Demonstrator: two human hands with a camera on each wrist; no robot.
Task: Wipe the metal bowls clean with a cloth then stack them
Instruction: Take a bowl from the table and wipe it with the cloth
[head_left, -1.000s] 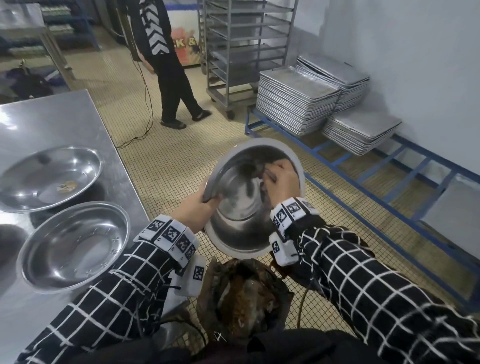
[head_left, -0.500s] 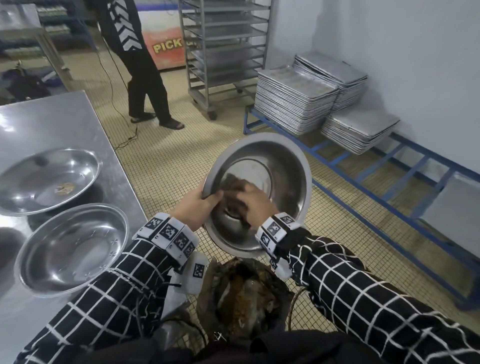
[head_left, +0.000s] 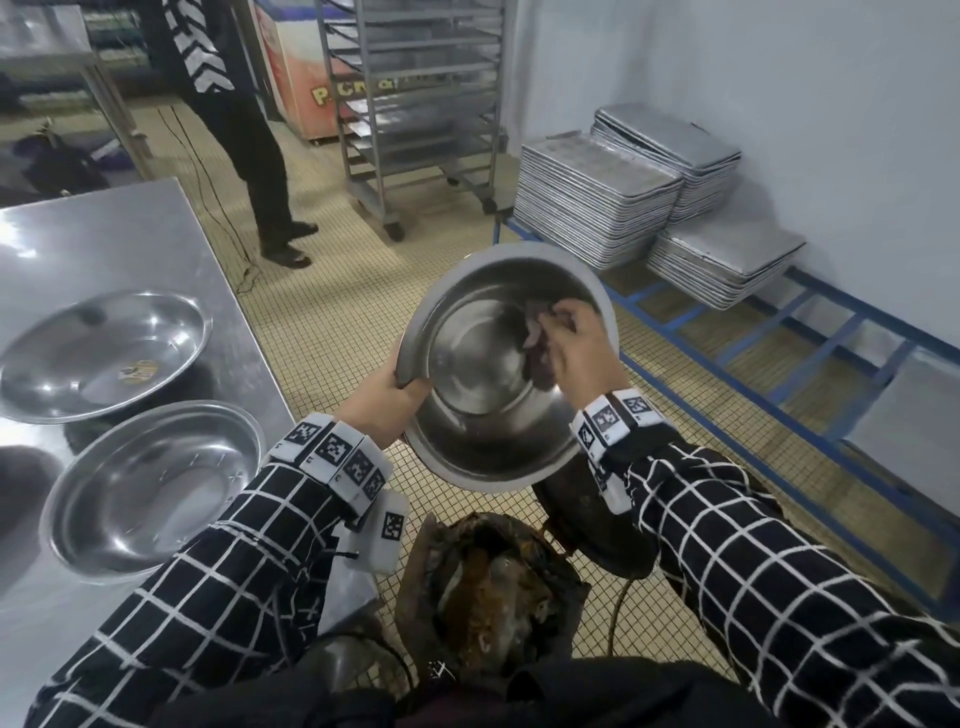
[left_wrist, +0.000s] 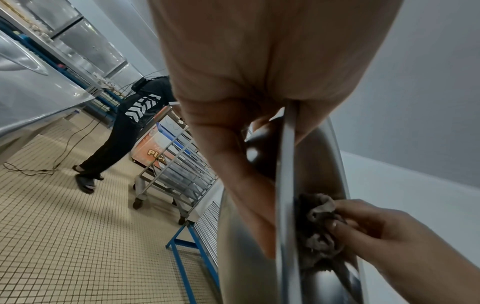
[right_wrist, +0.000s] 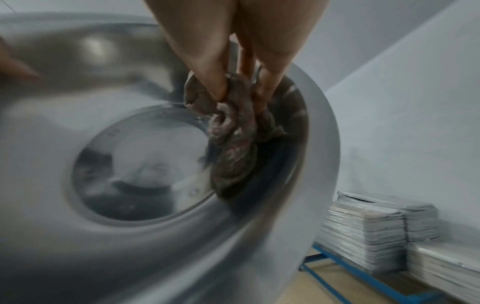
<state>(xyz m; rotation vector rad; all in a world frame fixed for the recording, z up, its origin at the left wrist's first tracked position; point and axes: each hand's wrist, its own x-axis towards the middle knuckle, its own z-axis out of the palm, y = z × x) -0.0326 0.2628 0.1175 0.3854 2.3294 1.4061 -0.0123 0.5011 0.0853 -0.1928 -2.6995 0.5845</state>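
Observation:
I hold a metal bowl (head_left: 483, 415) tilted up in front of me, off the table. My left hand (head_left: 395, 397) grips its left rim (left_wrist: 284, 185), thumb inside and fingers behind. My right hand (head_left: 576, 348) pinches a crumpled brown-grey cloth (head_left: 535, 348) against the bowl's inner right wall; in the right wrist view the cloth (right_wrist: 233, 139) hangs from my fingertips (right_wrist: 215, 90) beside the bowl's flat bottom (right_wrist: 140, 168). Two more metal bowls stand apart on the steel table (head_left: 130, 234): a near one (head_left: 150, 488) and a far one (head_left: 98, 353) with a small scrap inside.
A person in black (head_left: 244, 135) stands on the tiled floor ahead, with a cable trailing by the feet. A wheeled tray rack (head_left: 415, 104) stands behind. Stacks of metal trays (head_left: 597, 197) rest on a blue frame (head_left: 779, 364) along the right wall. A rusty stool (head_left: 493, 587) sits below my arms.
My right hand has swept the cloth from the bowl's lower left inside up to its right wall. The left hand kept its grip on the rim. The standing person shifted sideways in view.

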